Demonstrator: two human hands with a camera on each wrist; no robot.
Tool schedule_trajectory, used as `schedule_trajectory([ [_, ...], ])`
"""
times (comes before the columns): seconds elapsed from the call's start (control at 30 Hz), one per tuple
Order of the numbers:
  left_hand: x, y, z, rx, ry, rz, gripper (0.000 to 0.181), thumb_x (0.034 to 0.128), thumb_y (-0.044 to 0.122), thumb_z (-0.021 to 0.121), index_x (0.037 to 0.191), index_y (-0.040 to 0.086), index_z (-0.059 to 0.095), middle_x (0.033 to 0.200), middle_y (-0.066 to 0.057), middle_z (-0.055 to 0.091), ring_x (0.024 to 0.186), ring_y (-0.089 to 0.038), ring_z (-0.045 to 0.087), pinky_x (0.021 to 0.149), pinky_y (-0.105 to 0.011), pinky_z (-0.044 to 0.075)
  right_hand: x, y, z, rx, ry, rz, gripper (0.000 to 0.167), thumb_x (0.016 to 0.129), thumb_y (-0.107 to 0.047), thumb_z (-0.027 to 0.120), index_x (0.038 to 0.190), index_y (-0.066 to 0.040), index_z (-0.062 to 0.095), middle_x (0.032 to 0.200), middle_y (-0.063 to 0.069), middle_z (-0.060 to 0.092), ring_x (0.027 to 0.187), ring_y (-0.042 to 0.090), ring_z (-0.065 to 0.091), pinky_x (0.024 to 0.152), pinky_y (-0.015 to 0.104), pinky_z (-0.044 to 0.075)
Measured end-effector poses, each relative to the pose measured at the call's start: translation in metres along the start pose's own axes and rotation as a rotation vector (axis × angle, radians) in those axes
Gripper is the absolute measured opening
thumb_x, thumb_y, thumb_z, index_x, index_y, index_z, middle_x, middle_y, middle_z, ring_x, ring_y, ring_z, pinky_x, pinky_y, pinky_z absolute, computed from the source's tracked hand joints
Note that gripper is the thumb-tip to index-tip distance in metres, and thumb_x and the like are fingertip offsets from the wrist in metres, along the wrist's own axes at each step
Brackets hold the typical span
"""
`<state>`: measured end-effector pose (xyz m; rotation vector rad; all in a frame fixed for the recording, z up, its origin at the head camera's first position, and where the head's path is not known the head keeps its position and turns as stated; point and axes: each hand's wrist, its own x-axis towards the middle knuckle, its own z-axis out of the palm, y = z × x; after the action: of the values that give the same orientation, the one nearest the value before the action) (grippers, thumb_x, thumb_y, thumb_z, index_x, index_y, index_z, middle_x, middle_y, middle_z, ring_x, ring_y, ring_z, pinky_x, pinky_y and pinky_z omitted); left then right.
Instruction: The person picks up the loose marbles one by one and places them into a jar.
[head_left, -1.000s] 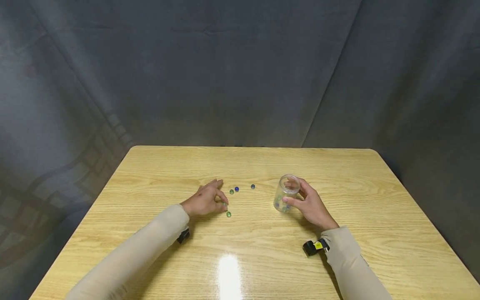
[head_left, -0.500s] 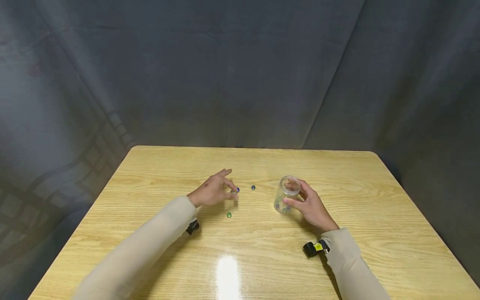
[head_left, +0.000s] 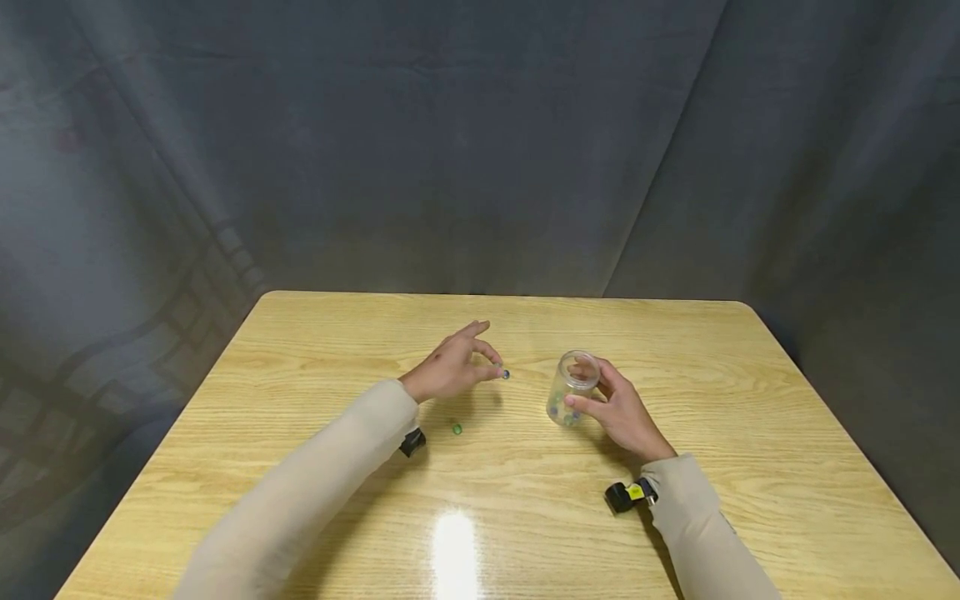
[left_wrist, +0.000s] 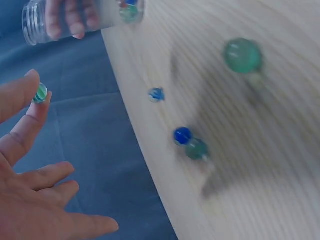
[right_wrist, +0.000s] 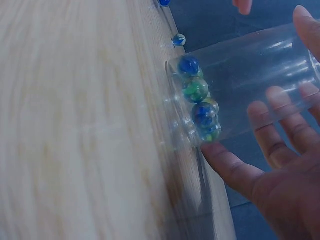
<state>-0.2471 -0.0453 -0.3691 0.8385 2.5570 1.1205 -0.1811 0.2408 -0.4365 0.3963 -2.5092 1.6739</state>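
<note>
Between thumb and index fingertip, my left hand (head_left: 453, 367) pinches a green-streaked glass marble (left_wrist: 41, 93), held above the table. My right hand (head_left: 630, 421) grips a clear jar (head_left: 559, 390) that stands upright and uncapped on the table. Several blue and green marbles (right_wrist: 196, 90) lie at its bottom. On the tabletop, the left wrist view shows a clear-and-blue marble (left_wrist: 156, 94), a dark blue marble (left_wrist: 183, 136) touching a green marble (left_wrist: 196, 149), and another green marble (left_wrist: 243, 55) apart. In the head view my left hand hides the touching pair.
The wooden table (head_left: 525, 500) has a far edge with a dark grey curtain (head_left: 480, 167) hanging behind it. Black wrist cameras, one of them on the right wrist (head_left: 621, 497), hang close to the tabletop.
My left hand has lifted the green marble off the table and carried it right and away from me, over the other marbles. The right hand and jar have stayed in place.
</note>
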Motion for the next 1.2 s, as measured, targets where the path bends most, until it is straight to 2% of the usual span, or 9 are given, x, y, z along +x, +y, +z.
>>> schedule_trajectory([
  [0.2,0.009,0.015,0.004,0.017,0.009,0.054,0.016,0.0979,0.023,0.068,0.102,0.009,0.074,0.163,-0.015,0.022,0.153,-0.029,0.009,0.116,-0.053,0.025,0.0,-0.001,0.0,0.012,-0.001,0.005,0.062,0.092,-0.009,0.074,0.146,-0.005,0.044,0.136,0.02,0.056,0.131,0.039,0.047,0.111,0.062,0.029],
  [0.33,0.015,0.026,0.007,0.039,0.013,0.067,0.018,0.098,0.025,0.067,0.105,0.01,0.074,0.163,-0.013,0.023,0.153,-0.025,0.008,0.118,-0.054,0.018,0.0,-0.001,-0.001,0.021,-0.011,0.019,0.063,0.092,-0.01,0.074,0.146,-0.006,0.043,0.137,0.02,0.055,0.132,0.039,0.045,0.111,0.064,0.026],
  [0.57,0.022,0.041,0.013,0.034,0.004,0.104,0.02,0.098,0.024,0.067,0.109,0.009,0.073,0.163,-0.011,0.022,0.153,-0.025,0.007,0.119,-0.056,0.014,0.0,-0.001,-0.002,0.028,-0.024,0.034,0.065,0.093,-0.013,0.073,0.148,-0.007,0.041,0.139,0.021,0.053,0.135,0.044,0.042,0.107,0.067,0.032],
  [0.9,0.033,0.056,0.025,0.026,-0.011,0.146,0.022,0.0974,0.024,0.068,0.112,0.008,0.073,0.163,-0.012,0.023,0.151,-0.029,0.017,0.114,-0.051,0.031,0.0,-0.001,-0.001,0.022,-0.015,0.004,0.062,0.094,-0.011,0.071,0.147,-0.005,0.041,0.135,0.022,0.054,0.133,0.043,0.044,0.108,0.067,0.029],
  [1.03,0.036,0.063,0.029,0.021,-0.016,0.15,0.023,0.0972,0.023,0.069,0.114,0.008,0.073,0.163,-0.012,0.023,0.149,-0.031,0.022,0.114,-0.05,0.031,0.0,-0.001,0.0,0.04,-0.034,0.016,0.062,0.095,-0.011,0.071,0.148,-0.007,0.039,0.137,0.022,0.051,0.134,0.043,0.042,0.108,0.067,0.028],
  [1.2,0.039,0.067,0.034,0.034,-0.021,0.149,0.024,0.0969,0.024,0.069,0.114,0.009,0.074,0.163,-0.012,0.023,0.148,-0.031,0.024,0.116,-0.05,0.029,-0.001,-0.001,0.0,0.044,-0.045,0.03,0.064,0.095,-0.013,0.07,0.15,-0.008,0.038,0.147,0.02,0.044,0.137,0.045,0.038,0.105,0.067,0.033],
])
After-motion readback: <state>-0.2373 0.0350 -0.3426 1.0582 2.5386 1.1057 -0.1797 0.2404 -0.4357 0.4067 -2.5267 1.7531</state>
